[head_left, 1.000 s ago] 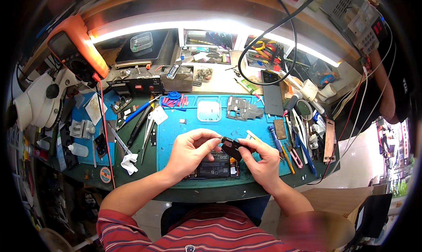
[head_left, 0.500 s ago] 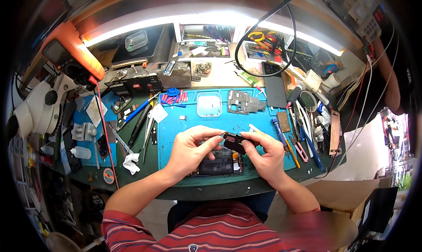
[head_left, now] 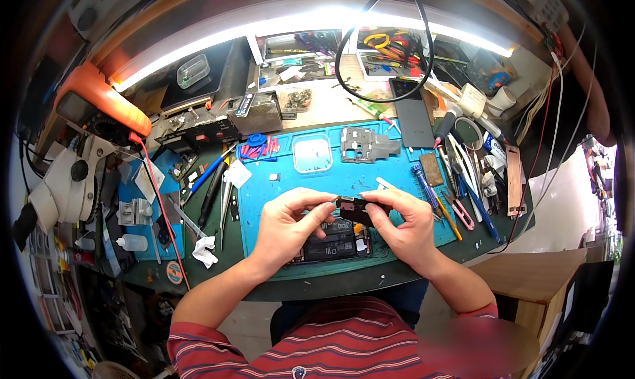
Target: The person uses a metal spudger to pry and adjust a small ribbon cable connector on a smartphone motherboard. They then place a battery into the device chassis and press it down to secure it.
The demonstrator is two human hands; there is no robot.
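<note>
Between my two hands is a small dark phone part (head_left: 354, 211), with a reddish patch and a metallic edge on top. My left hand (head_left: 290, 225) pinches its left end between thumb and fingertips. Its right end is gripped by the thumb and fingers of my right hand (head_left: 405, 227). Just below the part, an opened phone (head_left: 329, 247) with a black battery lies at the near edge of the blue work mat (head_left: 264, 187). The fingers hide some of both the part and the phone. Farther back on the mat is a grey phone bracket plate (head_left: 366, 145).
A clear plastic box (head_left: 312, 154) stands on the mat. Tweezers and a black pen-like tool (head_left: 213, 195) lie left; screwdrivers (head_left: 423, 188) and pliers lie right. An orange multimeter (head_left: 99, 108) stands back left. A black cable (head_left: 338, 75) loops overhead. Another person's arm (head_left: 585, 81) shows at upper right.
The dark part has tilted in my fingers, so its upper edge shows more. Both hands still hold it over the phone. The whole view has shifted slightly.
</note>
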